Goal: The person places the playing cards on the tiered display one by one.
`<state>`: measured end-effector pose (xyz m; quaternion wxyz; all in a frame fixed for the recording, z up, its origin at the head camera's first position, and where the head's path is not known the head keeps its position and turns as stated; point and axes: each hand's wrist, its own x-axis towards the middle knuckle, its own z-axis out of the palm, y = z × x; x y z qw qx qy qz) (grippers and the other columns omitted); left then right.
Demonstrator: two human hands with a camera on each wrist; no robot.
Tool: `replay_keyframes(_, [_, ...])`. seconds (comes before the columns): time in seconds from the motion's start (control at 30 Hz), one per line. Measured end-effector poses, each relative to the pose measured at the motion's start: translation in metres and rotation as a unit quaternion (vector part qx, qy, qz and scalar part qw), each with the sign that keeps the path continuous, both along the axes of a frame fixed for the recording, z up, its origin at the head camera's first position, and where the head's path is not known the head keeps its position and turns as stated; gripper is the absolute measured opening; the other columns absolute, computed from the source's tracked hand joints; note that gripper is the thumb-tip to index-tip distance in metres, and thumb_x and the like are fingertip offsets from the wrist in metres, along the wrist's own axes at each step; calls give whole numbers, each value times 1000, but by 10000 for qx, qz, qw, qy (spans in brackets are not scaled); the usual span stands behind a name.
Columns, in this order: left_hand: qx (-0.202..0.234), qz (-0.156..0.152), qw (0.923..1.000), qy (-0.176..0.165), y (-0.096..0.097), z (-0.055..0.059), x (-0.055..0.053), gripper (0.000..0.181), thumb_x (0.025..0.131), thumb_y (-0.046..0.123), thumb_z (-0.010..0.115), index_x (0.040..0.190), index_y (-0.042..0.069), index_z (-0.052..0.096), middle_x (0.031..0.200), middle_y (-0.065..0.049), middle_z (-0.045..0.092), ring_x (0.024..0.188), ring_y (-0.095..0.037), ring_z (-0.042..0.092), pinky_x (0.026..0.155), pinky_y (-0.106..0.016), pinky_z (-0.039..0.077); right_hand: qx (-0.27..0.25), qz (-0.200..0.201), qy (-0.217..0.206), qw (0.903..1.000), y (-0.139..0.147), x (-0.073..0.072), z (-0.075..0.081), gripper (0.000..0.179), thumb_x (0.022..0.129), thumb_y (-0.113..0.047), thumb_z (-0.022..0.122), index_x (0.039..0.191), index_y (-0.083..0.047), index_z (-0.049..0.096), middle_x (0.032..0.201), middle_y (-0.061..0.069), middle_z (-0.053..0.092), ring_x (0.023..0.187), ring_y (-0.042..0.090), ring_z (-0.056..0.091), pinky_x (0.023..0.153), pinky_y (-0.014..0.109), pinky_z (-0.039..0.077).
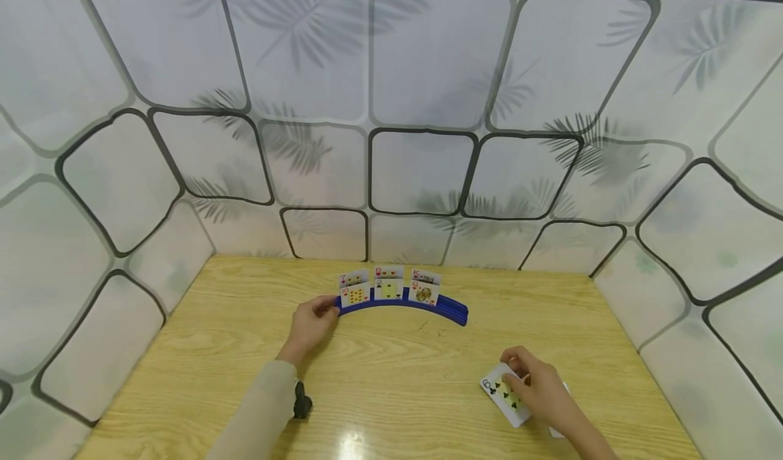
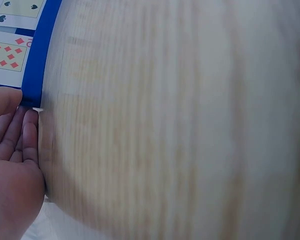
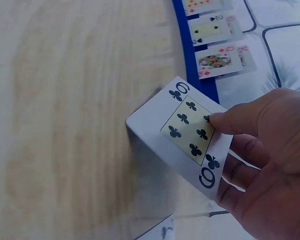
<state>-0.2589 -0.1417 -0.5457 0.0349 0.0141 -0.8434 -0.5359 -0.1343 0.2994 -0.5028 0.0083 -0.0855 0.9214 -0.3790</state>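
Note:
A curved blue card holder (image 1: 453, 310) lies on the table, with playing cards standing in it in two rows. In front are a ten of diamonds (image 1: 355, 295), a two of spades (image 1: 388, 289) and a queen of diamonds (image 1: 423, 293); behind the queen stands a king (image 1: 426, 276). My left hand (image 1: 313, 323) pinches the holder's left end between thumb and fingers. Low at the right, my right hand (image 1: 538, 385) holds a six of clubs (image 3: 155, 112) face up, its thumb on the face and the other fingers underneath.
Another card (image 1: 557, 433) lies on the table, partly hidden beneath the right hand. The wooden table (image 1: 391, 372) meets patterned wall coverings (image 1: 422, 174) at the back and sides. A small black device (image 1: 302, 402) is by the left sleeve.

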Motion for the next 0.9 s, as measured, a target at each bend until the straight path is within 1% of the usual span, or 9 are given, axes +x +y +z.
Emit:
replay_keyframes(0.13, [23, -9, 10000, 31, 0, -1, 0, 30, 98, 4, 68, 128, -3, 73, 116, -18, 76, 106, -26, 69, 91, -31, 55, -146, -14, 425, 9990, -3, -8, 8, 21, 97, 0, 72, 116, -7, 63, 94, -2, 75, 79, 2, 64, 65, 23, 54])
replay_keyframes(0.27, [45, -22, 10000, 54, 0, -3, -1, 30, 99, 3, 68, 128, -3, 73, 118, -19, 76, 107, -26, 70, 92, -30, 56, -141, 19, 799, 9967, -5, -18, 14, 18, 98, -1, 70, 113, -6, 62, 92, -3, 76, 79, 3, 67, 66, 23, 56])
replay_keyframes(0.33, [43, -24, 10000, 57, 0, -4, -2, 30, 99, 3, 68, 127, -2, 73, 119, -19, 76, 107, -26, 70, 92, -31, 56, -131, 27, 884, 9960, -6, -23, 16, 17, 99, -2, 69, 113, -7, 61, 92, -2, 75, 79, 4, 67, 65, 24, 56])
replay_keyframes(0.43, [43, -30, 10000, 59, 0, -4, -2, 30, 99, 3, 67, 128, -2, 73, 120, -19, 76, 108, -28, 70, 94, -36, 57, -110, -14, 1004, 9949, -8, -31, 19, 16, 100, -1, 69, 112, -6, 60, 92, 1, 75, 79, 6, 67, 66, 24, 57])
replay_keyframes(0.6, [45, -50, 10000, 66, -1, -4, -2, 30, 99, 4, 67, 129, -2, 72, 121, -20, 75, 111, -31, 70, 99, -45, 57, -10, -224, 1175, 9928, -15, -46, 23, 16, 100, -3, 70, 113, -7, 61, 92, 3, 75, 82, 7, 68, 70, 24, 58])
replay_keyframes(0.7, [58, -50, 10000, 45, -1, -3, -1, 31, 100, 4, 67, 129, -3, 72, 122, -20, 75, 112, -32, 70, 101, -47, 57, -1, -351, 1189, 9923, -19, -54, 25, 17, 100, -4, 70, 113, -7, 60, 95, 4, 76, 86, 10, 70, 72, 24, 59])
replay_keyframes(0.77, [65, -50, 10000, 35, -1, -3, -1, 31, 100, 4, 67, 130, -3, 72, 122, -20, 75, 112, -32, 69, 101, -47, 57, -14, -439, 1224, 9915, -22, -58, 26, 19, 99, -4, 71, 115, -6, 61, 98, 6, 76, 88, 14, 70, 73, 24, 59])
replay_keyframes(0.9, [79, -50, 10000, 22, -1, -3, -1, 31, 100, 4, 67, 130, -3, 71, 122, -20, 75, 112, -31, 69, 100, -46, 57, -35, -621, 1427, 9878, -28, -68, 26, 29, 98, -2, 72, 127, -2, 64, 107, 14, 76, 90, 21, 71, 74, 27, 61])
